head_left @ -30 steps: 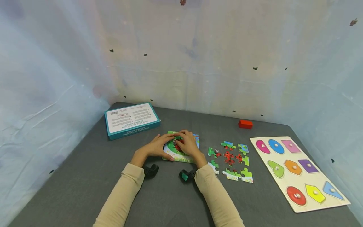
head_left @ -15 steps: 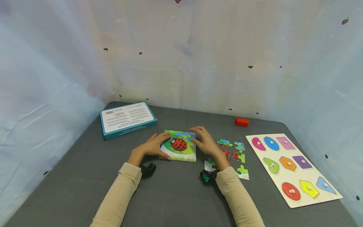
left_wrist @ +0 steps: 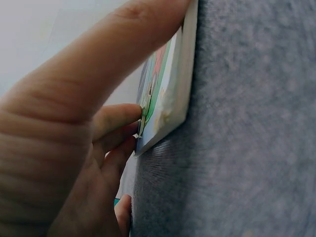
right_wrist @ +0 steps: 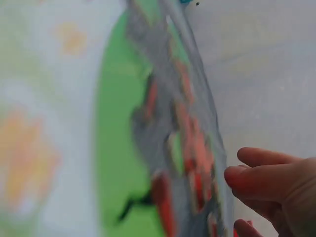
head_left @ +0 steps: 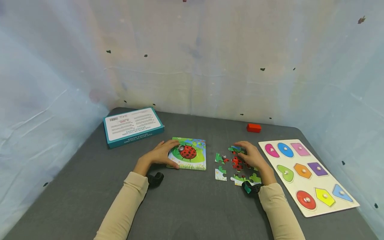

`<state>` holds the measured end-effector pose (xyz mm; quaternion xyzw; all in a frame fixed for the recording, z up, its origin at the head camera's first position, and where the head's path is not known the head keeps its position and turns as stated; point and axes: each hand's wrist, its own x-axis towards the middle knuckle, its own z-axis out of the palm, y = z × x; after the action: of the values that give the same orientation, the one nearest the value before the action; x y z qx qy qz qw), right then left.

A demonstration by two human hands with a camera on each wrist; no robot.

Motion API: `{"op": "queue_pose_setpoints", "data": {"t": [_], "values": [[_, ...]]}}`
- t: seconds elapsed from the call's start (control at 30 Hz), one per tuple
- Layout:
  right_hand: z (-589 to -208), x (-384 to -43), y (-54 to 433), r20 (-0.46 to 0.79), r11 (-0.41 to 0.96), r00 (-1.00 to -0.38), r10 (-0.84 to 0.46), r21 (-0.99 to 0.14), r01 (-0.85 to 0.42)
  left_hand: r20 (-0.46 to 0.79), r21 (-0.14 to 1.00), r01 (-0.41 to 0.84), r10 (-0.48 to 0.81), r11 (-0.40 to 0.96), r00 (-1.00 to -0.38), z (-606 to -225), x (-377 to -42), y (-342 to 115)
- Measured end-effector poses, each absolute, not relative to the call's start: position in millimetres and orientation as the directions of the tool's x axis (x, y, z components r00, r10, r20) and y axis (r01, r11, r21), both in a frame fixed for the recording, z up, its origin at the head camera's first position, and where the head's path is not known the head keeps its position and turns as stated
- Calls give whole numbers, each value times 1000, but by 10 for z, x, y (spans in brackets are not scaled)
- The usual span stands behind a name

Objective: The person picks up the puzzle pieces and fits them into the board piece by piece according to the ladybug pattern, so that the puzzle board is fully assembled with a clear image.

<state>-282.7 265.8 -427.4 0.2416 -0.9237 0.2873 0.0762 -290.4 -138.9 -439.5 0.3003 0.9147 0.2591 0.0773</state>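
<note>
A square puzzle board (head_left: 192,161) with a ladybug picture lies flat on the grey table. At its left end my left hand (head_left: 160,154) holds it, thumb along the near edge and fingertips over the far left corner. The left wrist view shows the thumb (left_wrist: 133,34) across the board's corner (left_wrist: 170,111), with several fingertips against its side. My right hand (head_left: 252,156) is over a group of loose jigsaw pieces (head_left: 221,174) to the right, thumb and fingers apart with nothing between them. Its forearm covers part of the lower right pieces.
A teal and white box (head_left: 134,126) lies at the back left. A small red block (head_left: 253,128) sits near the back edge. To the right is a knobbed shape board (head_left: 309,178). Pale sheeting (head_left: 192,66) rises behind the table.
My right hand has left the ladybug board and moved right, to above the loose pieces. The left hand stays at the board's left end. The head view has shifted slightly.
</note>
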Motion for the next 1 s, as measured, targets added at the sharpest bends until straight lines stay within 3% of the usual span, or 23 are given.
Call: {"op": "queue_pose_setpoints", "data": {"t": [0.47, 1.0], "values": [[-4436, -2848, 2733, 343, 713, -839, -422, -446, -541, 3, 527, 502, 590, 686, -808, -4401, -2912, -1383], [-4374, -2830, 2696, 301, 717, -864, -403, -483, -503, 11, 525, 509, 593, 682, -805, -4398, -2905, -1400]]}}
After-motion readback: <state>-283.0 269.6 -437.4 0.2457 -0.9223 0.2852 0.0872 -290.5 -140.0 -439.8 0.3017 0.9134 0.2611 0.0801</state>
